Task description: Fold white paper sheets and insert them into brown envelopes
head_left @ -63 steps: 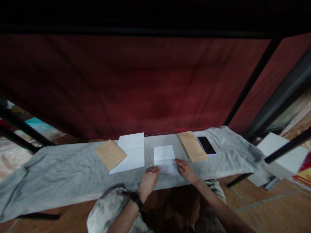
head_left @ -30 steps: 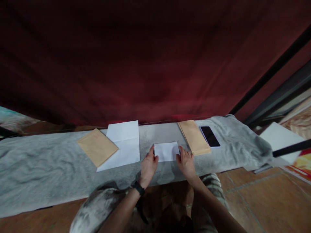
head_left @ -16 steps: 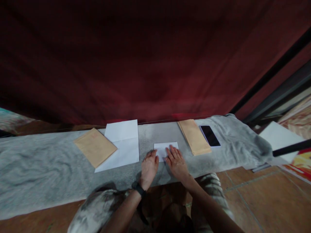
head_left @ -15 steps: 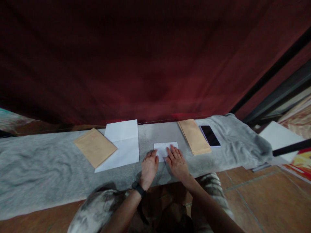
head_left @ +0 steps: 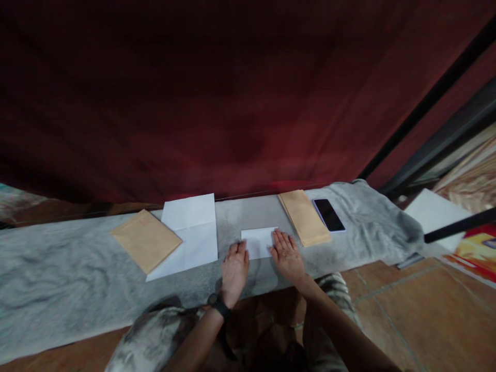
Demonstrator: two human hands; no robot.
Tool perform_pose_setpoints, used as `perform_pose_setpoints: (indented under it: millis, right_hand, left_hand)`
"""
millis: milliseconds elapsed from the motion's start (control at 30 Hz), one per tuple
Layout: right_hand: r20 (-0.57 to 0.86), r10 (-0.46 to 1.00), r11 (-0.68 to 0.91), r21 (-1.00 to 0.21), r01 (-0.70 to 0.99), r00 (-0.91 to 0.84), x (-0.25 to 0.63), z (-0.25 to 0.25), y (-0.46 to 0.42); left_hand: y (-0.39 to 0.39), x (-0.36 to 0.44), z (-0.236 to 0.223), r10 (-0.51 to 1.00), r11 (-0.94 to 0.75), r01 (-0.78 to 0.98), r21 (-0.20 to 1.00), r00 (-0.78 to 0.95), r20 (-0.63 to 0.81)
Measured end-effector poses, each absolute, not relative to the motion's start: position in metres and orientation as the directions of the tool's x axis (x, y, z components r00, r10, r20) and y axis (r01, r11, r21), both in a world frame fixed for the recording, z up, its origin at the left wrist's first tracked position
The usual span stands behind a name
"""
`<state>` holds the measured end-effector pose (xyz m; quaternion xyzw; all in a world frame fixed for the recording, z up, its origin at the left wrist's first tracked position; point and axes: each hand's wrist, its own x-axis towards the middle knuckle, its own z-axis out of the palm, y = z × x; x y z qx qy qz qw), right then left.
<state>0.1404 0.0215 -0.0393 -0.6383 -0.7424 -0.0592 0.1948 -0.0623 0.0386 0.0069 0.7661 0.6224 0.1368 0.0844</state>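
A small folded sheet of white paper (head_left: 257,243) lies flat on the grey cloth, between my two hands. My left hand (head_left: 234,266) rests at its left edge, fingers stretched forward, with the fingertips at the paper's lower left corner. Across the paper's right end lies my right hand (head_left: 287,258), its fingers extended flat and covering that edge. To the left, a larger white sheet with a crease (head_left: 194,227) lies partly under brown envelopes (head_left: 146,240). A second stack of brown envelopes (head_left: 305,218) is just beyond my right hand.
A phone (head_left: 329,215) with a dark screen lies right of the envelope stack. The grey cloth (head_left: 70,279) covers a long narrow bench. Dark red fabric (head_left: 232,113) hangs behind it. A dark bar (head_left: 461,225) and white sheets (head_left: 434,212) are at the right.
The white paper has been folded over into a smaller rectangle. My right hand has slid across it to its right end; my left hand has stayed at the left edge.
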Motion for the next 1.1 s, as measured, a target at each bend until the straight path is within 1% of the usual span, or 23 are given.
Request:
perform_pose_setpoints:
  millis: [100,200,233,433,767,967,1100]
  right_hand:
    - [0.374,0.921,0.184,-0.167,0.969,-0.110,0.139,-0.039,0.022]
    - [0.373,0.921,0.184,-0.172,0.968,-0.108,0.139,-0.040,0.022]
    - [0.373,0.921,0.184,-0.174,0.968,-0.108,0.139,-0.040,0.022]
    - [0.394,0.913,0.186,-0.168,0.968,-0.107,0.138,-0.041,0.021]
    - [0.397,0.916,0.149,-0.198,0.969,-0.060,0.135,-0.036,0.011]
    - [0.394,0.912,0.206,-0.192,0.960,-0.117,0.136,-0.039,-0.023]
    - [0.380,0.916,0.214,-0.195,0.957,-0.127,0.140,-0.036,-0.032]
  left_hand:
    - [0.037,-0.055,0.004,0.938,-0.330,0.913,0.241,0.289,0.191]
    - [0.038,-0.037,-0.006,0.861,-0.502,0.823,0.265,0.446,0.246]
    - [0.038,-0.030,-0.009,0.847,-0.527,0.804,0.275,0.471,0.246]
    - [0.040,-0.013,-0.021,0.874,-0.484,0.831,0.275,0.442,0.204]
    - [0.040,-0.061,-0.025,0.893,-0.436,0.877,0.201,0.393,0.221]
    - [0.037,-0.059,-0.024,0.900,-0.414,0.886,0.208,0.363,0.243]
    - [0.038,-0.058,-0.025,0.905,-0.401,0.892,0.209,0.350,0.243]
